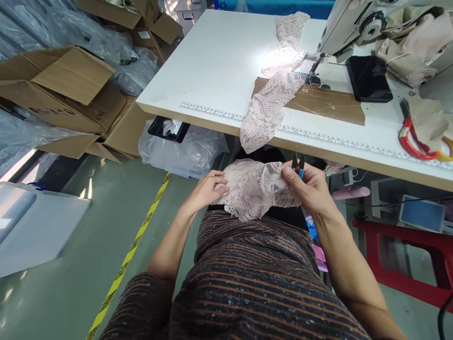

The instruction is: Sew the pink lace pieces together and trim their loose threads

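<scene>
A bunched piece of pale pink lace fabric [247, 189] lies across my lap, below the table edge. My left hand [212, 189] has its fingers closed on the lace's left side. With thumb and forefinger my right hand [307, 184] pinches the lace's right end. Small blue-handled thread snips [298, 165] are also tucked in that hand, blades pointing up. Another strip of lace [269, 106] runs from the sewing machine's needle area [313, 71] and hangs over the table's front edge.
On the white table [184, 71] are a black phone [370, 78], red-handled scissors [414, 137] and brown card [329, 106]. Fabric pieces [414, 47] lie at the right. Open cardboard boxes [71, 75] stand left, a red stool [399, 269] right. A black tray [169, 130] sits below the table edge.
</scene>
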{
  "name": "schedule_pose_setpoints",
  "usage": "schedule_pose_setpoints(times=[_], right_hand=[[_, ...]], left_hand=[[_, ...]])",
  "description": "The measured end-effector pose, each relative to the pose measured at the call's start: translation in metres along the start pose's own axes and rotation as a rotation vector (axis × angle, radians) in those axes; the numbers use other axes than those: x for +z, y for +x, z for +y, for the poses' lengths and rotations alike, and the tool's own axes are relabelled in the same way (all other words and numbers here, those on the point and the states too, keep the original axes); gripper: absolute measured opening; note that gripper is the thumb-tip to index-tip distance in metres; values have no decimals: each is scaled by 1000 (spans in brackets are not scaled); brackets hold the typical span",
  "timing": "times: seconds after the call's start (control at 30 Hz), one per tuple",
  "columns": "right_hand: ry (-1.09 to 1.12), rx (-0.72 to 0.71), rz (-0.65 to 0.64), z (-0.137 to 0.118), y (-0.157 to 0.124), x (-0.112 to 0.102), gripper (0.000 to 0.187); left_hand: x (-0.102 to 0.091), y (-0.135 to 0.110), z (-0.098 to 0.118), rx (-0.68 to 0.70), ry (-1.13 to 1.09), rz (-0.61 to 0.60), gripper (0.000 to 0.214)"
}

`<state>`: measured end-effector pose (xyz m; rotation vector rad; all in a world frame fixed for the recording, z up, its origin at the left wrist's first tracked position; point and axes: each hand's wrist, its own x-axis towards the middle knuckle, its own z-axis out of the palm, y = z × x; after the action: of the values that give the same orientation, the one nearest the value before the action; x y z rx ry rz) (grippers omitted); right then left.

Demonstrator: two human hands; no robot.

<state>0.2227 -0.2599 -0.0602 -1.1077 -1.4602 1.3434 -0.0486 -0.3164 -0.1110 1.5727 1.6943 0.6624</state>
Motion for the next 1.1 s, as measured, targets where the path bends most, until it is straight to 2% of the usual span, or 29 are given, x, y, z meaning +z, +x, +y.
schedule_pose_setpoints(times=[0.07,0.17,0.27,0.37,0.47,0.57,0.7,0.8,0.87,1.0,1.1], right_hand=[[-16,-11,-47,-7,-3,2,39],[0,-28,-74,-15,-7,3,37],[0,-30,-90,-18,-8,3,36],[-15,-37,-104,-17,-8,3,34],[-17,-56,-138,-15,-8,8,32],[-17,-113,-236,-20,-12,20,28],[-26,-221,-465,-38,-21,42,24],[34,-298,-527,-45,-19,55,25],[84,-301,-471,-38,-12,62,29],[93,-176,-178,-2,7,69,39],[72,-125,-83,19,8,68,37]], left_hand=[[-11,-1,3,3,117,-48,12],[-25,-3,8,14,207,-34,14],[-36,-4,13,77,237,67,17],[-44,-3,18,170,205,191,35],[-46,0,24,241,25,225,44],[-43,6,29,271,-234,152,45],[-36,17,37,225,-463,154,38],[-31,24,43,164,-561,129,26],[-26,25,47,132,-626,93,24],[-13,23,50,54,-782,-14,29],[-1,25,48,-5,-941,-102,33]])
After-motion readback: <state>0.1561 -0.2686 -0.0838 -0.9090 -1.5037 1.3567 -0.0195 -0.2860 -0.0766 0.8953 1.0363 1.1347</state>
